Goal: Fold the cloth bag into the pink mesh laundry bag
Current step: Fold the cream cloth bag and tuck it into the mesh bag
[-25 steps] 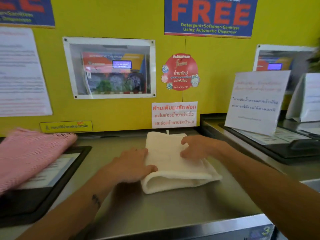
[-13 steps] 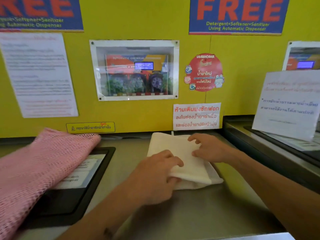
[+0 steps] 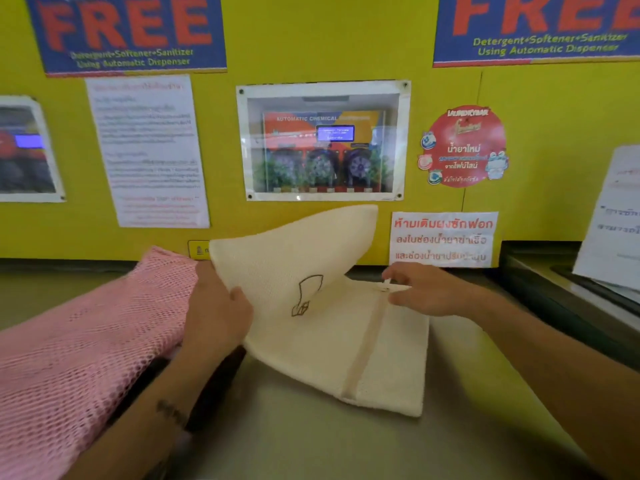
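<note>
On the far left the pink mesh laundry bag [image 3: 86,341] lies slumped on the counter [image 3: 294,445], and right beside it the left hand [image 3: 216,315] pinches the raised flap of the cream cloth bag [image 3: 311,306], thumb on top, fingers behind. It looks light, soft and floppy, so an edge or corner is the place to take it. A second ago it sat folded flat under both hands; now it's peeled open, the right hand [image 3: 426,289] resting loosely open-fingered by its zipper end.
</note>
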